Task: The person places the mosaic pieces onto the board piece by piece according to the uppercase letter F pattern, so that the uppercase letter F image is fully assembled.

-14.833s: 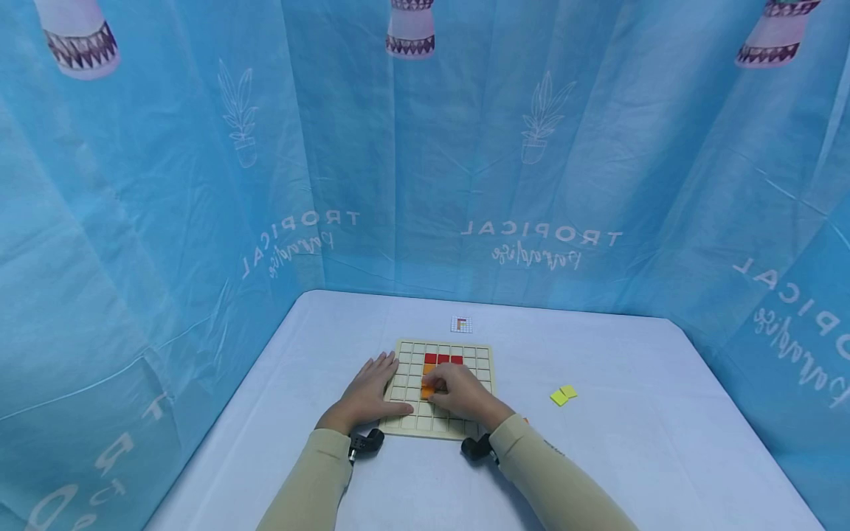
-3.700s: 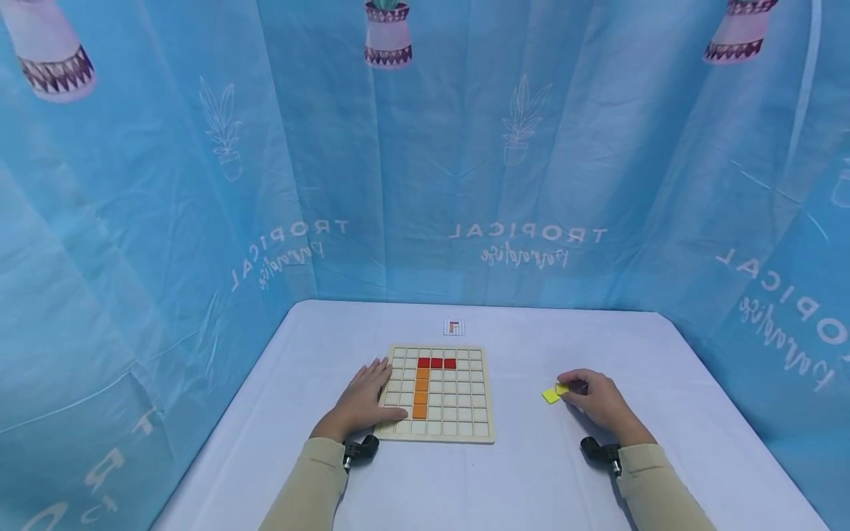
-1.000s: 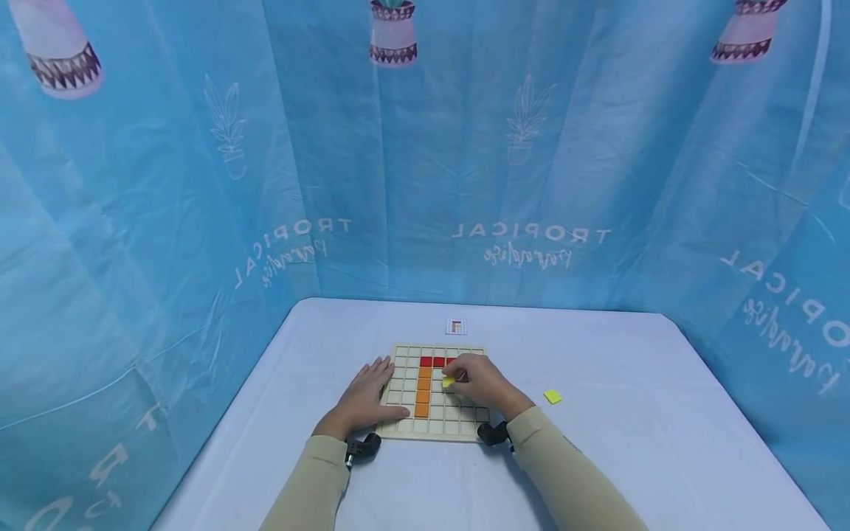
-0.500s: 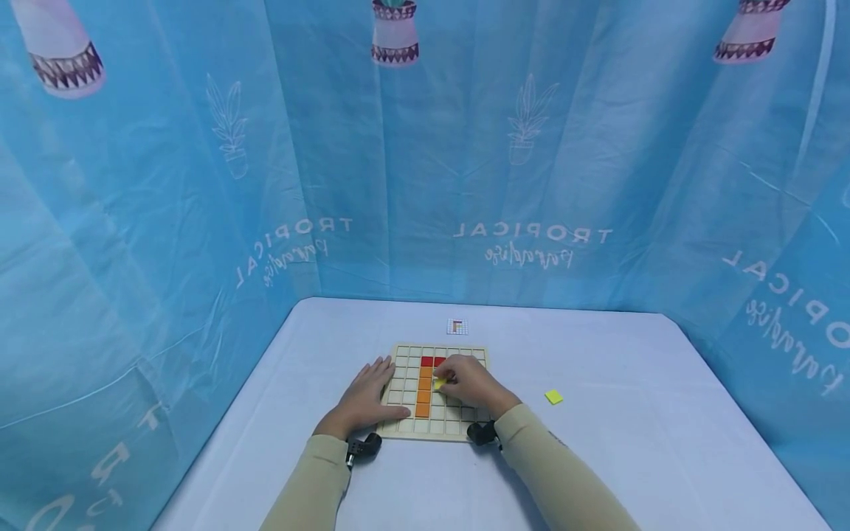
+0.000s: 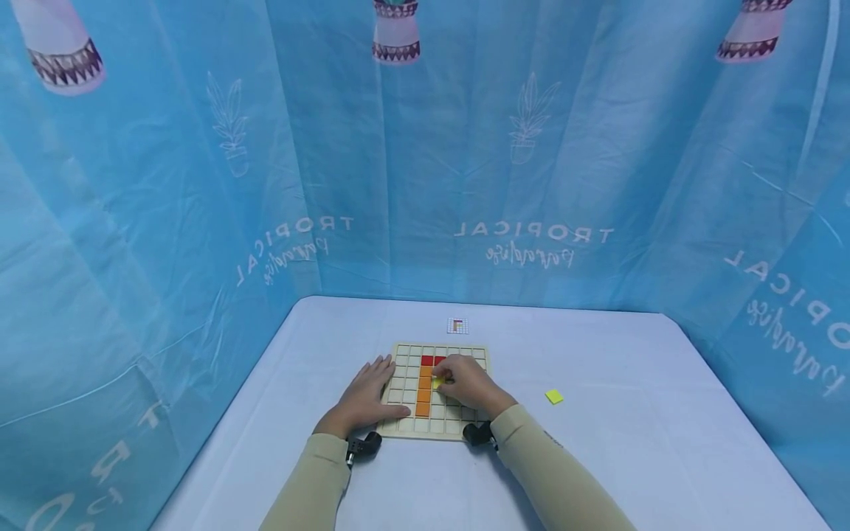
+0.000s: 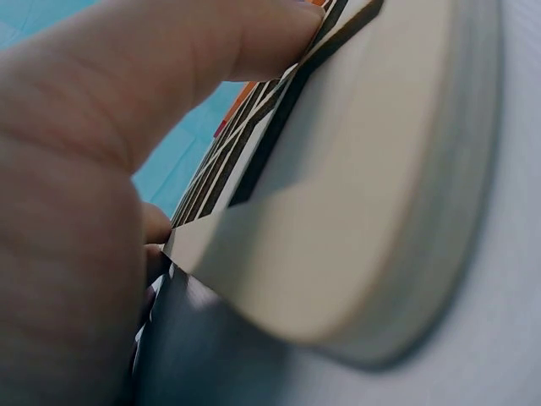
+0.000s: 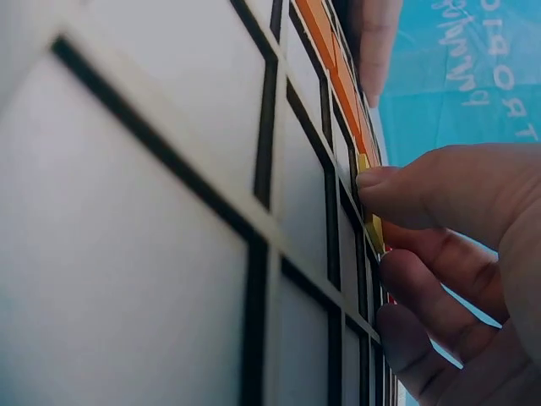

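Observation:
A pale wooden grid board lies on the table, with a row of red tiles and a column of orange tiles set in its cells. My left hand rests flat along the board's left edge, thumb on the surface. Over the board, my right hand pinches a yellow tile between thumb and fingers, just right of the orange column. The right wrist view shows this yellow tile tilted against the grid. My right fingers hide the rightmost part of the red row.
A second yellow tile lies on the white tablecloth to the right. Behind the board is a small printed pattern card. Blue curtains enclose the table's back and sides.
The orange column has grown longer. My right hand has picked up one of two loose yellow tiles and carried it left to beside the column. My left hand stays on the board.

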### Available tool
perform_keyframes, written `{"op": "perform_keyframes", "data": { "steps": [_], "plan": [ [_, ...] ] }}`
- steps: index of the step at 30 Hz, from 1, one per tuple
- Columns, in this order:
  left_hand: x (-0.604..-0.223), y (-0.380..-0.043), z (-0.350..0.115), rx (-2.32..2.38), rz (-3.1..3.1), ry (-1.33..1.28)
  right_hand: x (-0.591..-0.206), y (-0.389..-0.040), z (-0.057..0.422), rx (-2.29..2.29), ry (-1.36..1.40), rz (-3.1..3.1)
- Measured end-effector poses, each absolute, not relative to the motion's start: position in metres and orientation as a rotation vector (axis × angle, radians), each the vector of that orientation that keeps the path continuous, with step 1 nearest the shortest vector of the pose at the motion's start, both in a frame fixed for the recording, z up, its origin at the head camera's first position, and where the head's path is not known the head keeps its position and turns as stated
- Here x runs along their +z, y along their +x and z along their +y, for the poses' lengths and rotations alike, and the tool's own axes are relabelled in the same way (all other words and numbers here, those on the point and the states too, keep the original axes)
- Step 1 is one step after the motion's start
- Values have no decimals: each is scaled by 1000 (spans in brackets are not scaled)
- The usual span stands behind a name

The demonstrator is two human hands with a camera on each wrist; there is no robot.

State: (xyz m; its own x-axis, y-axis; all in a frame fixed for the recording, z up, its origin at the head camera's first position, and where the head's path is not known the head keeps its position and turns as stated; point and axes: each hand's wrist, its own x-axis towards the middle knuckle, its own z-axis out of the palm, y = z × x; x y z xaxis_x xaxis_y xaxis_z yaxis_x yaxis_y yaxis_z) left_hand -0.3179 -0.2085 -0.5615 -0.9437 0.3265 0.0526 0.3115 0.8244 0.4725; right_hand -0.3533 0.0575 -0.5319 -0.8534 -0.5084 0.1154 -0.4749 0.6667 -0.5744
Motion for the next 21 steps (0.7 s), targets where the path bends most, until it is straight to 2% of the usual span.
{"op": "perform_keyframes", "data": {
  "steps": [11,21],
  "plan": [
    [-559,-316,-207,757,2963,529,-533,-349,65,-1035,-802,2797],
    [-556,-313,-207,813,2966,522,-528,-346,104,-1243,-736,2776]
  ]
}}
